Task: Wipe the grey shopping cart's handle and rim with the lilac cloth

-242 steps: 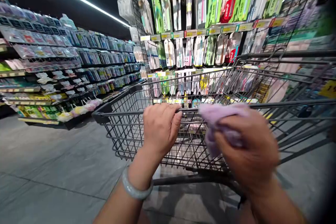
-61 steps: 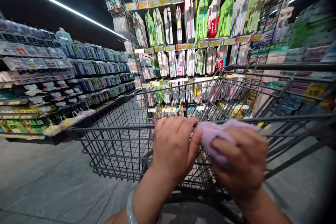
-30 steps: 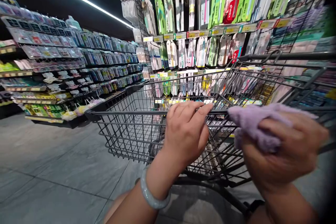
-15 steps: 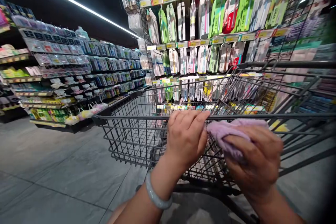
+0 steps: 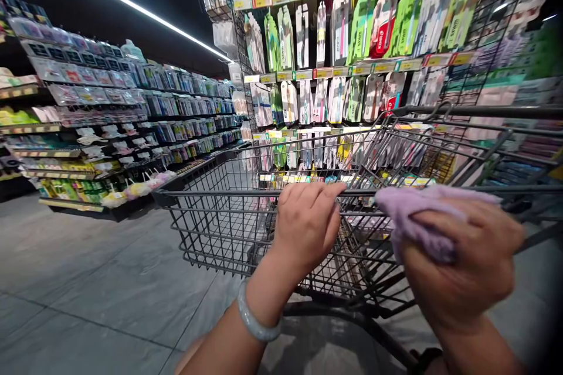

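Note:
A dark wire shopping cart [image 5: 206,194] stands across in front of me. My left hand [image 5: 305,220] is closed over its near top rail, the thumb on the right side and a pale bangle [image 5: 257,316] on the wrist. Farther right on the same rail, a bunched lilac cloth [image 5: 422,220] is in the grip of my right hand [image 5: 470,252]. The cloth lies against the rail and partly covers it. My right fingertips are partly hidden by the cloth.
Behind the cart rises a display rack [image 5: 325,73] hung with packaged toothbrushes. Another stocked shelf [image 5: 97,111] runs along the left side. Grey tiled floor [image 5: 114,281] lies left of the cart. The cart's handle [image 5: 492,111] is at the upper right.
My right hand has slid right along the rail with the lilac cloth, away from my left hand. My left hand keeps its hold at nearly the same spot.

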Available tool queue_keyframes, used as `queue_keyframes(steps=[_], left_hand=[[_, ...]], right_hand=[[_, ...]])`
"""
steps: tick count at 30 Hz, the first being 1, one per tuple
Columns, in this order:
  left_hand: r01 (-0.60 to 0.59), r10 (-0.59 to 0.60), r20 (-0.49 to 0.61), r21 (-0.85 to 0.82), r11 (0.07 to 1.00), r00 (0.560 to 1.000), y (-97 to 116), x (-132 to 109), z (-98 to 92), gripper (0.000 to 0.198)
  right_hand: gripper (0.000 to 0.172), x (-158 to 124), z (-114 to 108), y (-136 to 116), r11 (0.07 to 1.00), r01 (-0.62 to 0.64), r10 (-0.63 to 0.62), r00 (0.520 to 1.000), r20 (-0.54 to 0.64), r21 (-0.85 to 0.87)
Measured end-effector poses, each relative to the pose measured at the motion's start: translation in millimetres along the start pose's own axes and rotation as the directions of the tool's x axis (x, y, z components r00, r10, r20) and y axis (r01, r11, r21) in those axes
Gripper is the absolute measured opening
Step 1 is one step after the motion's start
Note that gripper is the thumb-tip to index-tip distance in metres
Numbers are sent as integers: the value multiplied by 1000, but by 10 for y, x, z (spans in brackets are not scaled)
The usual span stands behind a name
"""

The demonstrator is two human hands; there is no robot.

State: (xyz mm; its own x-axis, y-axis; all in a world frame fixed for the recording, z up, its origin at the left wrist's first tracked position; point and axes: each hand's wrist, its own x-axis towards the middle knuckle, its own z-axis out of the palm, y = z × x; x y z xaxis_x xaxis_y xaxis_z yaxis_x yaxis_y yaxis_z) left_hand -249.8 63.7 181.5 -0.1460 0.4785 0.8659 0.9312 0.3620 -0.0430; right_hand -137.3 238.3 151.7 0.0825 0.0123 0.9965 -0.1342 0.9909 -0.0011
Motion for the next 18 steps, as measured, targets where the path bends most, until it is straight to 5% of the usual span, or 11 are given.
queue_keyframes(steps=[3, 8, 11, 15, 18], left_hand=[[1, -1, -24, 13, 1000, 1000, -9, -7, 18, 32], [27, -26, -4, 19, 999, 1000, -18, -4, 13, 32], [41, -41, -11, 27, 999, 999, -18, -3, 18, 29], [31, -28, -80, 31, 999, 996, -27, -14, 49, 25], [34, -27, -122, 54, 998, 992, -34, -7, 69, 27]], right_hand=[[33, -27, 28, 42, 996, -24, 20, 998, -54, -80], [27, -331, 271, -261, 986, 157, -165, 970, 180, 61], [27, -255, 210, -279, 976, 176, -202, 953, 224, 131], [31, 42, -70, 60, 999, 15, -15, 1000, 8, -51], [37, 114, -162, 240, 980, -57, 26, 986, -162, -188]])
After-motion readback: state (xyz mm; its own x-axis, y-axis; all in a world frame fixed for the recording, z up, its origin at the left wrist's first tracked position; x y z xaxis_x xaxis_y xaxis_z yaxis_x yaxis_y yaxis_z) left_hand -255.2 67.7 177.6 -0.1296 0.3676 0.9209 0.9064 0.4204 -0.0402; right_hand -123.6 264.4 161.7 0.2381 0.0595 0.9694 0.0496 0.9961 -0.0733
